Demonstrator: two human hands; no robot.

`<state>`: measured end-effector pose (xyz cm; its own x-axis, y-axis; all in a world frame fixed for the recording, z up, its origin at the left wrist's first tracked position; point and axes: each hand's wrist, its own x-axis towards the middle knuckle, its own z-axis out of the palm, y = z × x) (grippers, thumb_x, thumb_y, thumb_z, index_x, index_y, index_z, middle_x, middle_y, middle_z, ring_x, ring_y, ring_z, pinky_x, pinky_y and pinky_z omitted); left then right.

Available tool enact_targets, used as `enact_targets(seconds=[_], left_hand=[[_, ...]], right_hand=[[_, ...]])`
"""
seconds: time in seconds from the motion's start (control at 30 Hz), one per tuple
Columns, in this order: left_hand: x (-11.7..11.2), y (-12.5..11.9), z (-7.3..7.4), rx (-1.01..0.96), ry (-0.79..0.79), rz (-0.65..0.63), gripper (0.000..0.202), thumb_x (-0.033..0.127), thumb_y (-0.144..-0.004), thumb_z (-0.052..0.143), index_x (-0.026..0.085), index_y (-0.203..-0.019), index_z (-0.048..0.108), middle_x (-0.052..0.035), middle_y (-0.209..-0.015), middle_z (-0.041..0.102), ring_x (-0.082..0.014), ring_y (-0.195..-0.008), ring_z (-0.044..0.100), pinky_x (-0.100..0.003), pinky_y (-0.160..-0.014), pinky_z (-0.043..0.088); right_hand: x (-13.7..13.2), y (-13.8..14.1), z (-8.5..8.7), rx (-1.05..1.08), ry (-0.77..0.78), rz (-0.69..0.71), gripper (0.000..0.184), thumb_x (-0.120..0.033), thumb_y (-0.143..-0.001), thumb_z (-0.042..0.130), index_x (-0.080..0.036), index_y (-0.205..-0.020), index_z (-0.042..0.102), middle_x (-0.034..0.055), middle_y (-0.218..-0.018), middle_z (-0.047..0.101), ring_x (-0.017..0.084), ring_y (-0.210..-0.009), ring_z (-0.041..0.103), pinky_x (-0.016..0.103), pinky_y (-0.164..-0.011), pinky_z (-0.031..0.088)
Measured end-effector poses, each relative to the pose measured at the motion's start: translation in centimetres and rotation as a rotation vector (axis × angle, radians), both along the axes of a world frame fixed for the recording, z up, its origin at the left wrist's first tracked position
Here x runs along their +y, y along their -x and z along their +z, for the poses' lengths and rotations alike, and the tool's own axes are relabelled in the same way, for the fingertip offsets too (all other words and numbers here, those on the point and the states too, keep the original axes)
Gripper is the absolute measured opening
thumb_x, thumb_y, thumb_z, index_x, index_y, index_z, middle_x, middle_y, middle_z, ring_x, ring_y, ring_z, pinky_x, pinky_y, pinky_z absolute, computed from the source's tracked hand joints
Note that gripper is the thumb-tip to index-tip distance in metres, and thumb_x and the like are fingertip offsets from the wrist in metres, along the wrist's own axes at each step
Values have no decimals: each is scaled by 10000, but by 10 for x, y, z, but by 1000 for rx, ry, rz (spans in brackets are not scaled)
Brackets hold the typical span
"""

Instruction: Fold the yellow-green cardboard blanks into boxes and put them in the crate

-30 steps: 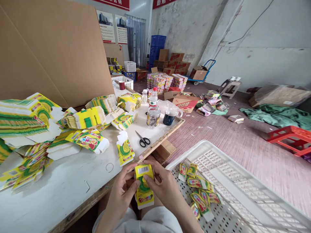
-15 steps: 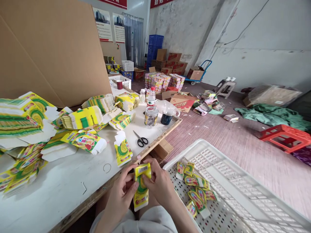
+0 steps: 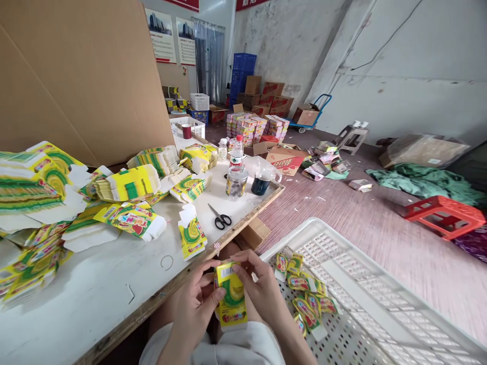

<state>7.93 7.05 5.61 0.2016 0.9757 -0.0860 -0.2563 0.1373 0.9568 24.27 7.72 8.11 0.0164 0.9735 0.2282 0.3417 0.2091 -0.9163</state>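
Note:
Above my lap I hold a small yellow and green carton (image 3: 233, 299) upright, its barcode at the top. My left hand (image 3: 200, 294) grips its left edge, thumb on the front. Closed on the upper right corner is my right hand (image 3: 262, 281), the fingers at the top edge. The carton's back is hidden. On the table (image 3: 95, 284) near my hands lies a flattened carton (image 3: 191, 233) with white flaps. To my right, a white plastic crate (image 3: 342, 263) holds several similar cartons (image 3: 306, 296).
Stacks of flat cartons (image 3: 34, 187) cover the table's left side. Black-handled scissors (image 3: 220, 220), a clear jar (image 3: 236, 181), a bottle (image 3: 236, 150) and a dark mug (image 3: 261, 184) stand or lie farther back. A red stool (image 3: 445, 213) is on the floor at right.
The carton has turned its front more squarely toward me and shifted slightly right. My right thumb has moved from its middle up to the top corner.

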Motion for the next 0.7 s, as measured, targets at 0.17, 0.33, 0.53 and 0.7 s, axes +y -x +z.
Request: enact_targets(seconds=[0.17,0.33,0.53,0.7], left_hand=[[10,2,-6,126,-143,57,475,389,-876,684,240,-1318,590,-140,-1367,658,-303,-1266,620,-422,-1069,501],[21,19,-13,326,-171,135,386,406,-908,643,254,-1262,621,-107,-1387,644,-298,-1342,550,-463,-1160,402],[21,24,-23,318,-157,159,381,446,-886,655,243,-1209,647,-110,-1336,680,-298,-1312,581,-462,-1128,447],[23,40,-26,322,-120,220,406,482,-860,675,225,-1174,663,-128,-1308,692,-311,-1306,586,-452,-1085,491]], right_hand=[[-4,-40,12,-327,-220,-408,137,-302,-906,600,-232,-843,700,69,-894,644,248,-824,584,386,-755,460],[15,-43,10,-580,-117,-522,139,-327,-863,682,-238,-951,743,95,-1002,644,303,-966,566,463,-891,423],[81,50,-32,-618,55,-316,220,-369,-878,696,-205,-1015,751,127,-1133,699,336,-1096,564,463,-932,385],[110,87,-52,-570,123,-263,179,-298,-805,754,-134,-869,726,202,-1032,703,395,-1083,554,553,-985,316]])
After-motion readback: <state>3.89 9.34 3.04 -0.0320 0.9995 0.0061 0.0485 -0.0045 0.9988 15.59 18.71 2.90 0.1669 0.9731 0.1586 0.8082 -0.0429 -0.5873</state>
